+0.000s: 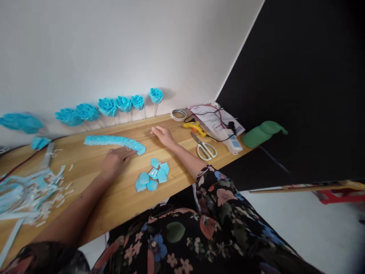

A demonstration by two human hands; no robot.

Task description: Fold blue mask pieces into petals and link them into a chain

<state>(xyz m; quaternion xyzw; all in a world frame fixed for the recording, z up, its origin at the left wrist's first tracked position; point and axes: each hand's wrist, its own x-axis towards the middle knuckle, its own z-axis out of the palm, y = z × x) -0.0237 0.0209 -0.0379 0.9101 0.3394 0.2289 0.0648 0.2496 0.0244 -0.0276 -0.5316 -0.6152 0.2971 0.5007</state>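
Observation:
A curved row of overlapping light-blue petal pieces (114, 140) lies on the wooden table. My left hand (115, 161) rests palm down at the row's right end, fingers stretched out and the tips touching or just beside the last pieces. Further right, my right hand (163, 136) lies on the table with its fingers loosely bent and apart; nothing shows in it. Between my forearms is a small pile of loose blue cut pieces (162, 176), several of them with pointed ends.
Blue flowers on sticks (107, 107) lean along the wall. White-handled scissors (207, 150), a yellow glue gun (195, 127), a tape roll (178, 115), a power strip (232, 142) and a green bottle (261, 134) stand or lie at right. Paper scraps (37, 190) cover the left.

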